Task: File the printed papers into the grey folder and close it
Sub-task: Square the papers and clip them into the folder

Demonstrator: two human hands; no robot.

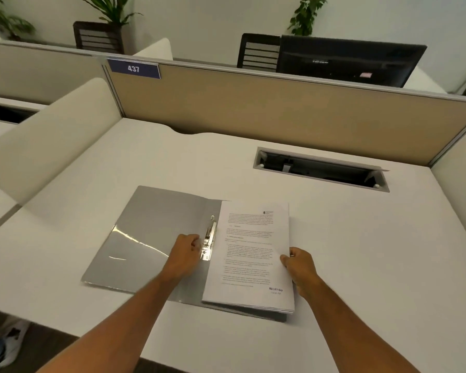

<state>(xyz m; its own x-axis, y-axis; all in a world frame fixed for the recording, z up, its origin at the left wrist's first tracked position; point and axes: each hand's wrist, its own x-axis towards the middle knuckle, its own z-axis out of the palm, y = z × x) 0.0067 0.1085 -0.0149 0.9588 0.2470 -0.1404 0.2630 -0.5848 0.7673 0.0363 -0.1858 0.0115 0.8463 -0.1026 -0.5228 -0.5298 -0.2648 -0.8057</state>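
The grey folder (148, 232) lies open flat on the white desk, with its left cover bare and glossy. A metal clip (210, 238) runs along its spine. The stack of printed papers (249, 251) lies on the right half, stamped "RECEIVED" at the bottom. My left hand (186, 251) rests by the clip with its fingertips touching the clip's lower part. My right hand (296, 267) pinches the right edge of the paper stack.
An open cable hatch (320, 168) is set into the desk at the back right. A beige partition (280, 109) with a blue "437" label (133, 68) closes the back. White side dividers (51, 135) flank the desk. A monitor (347, 63) stands behind the partition.
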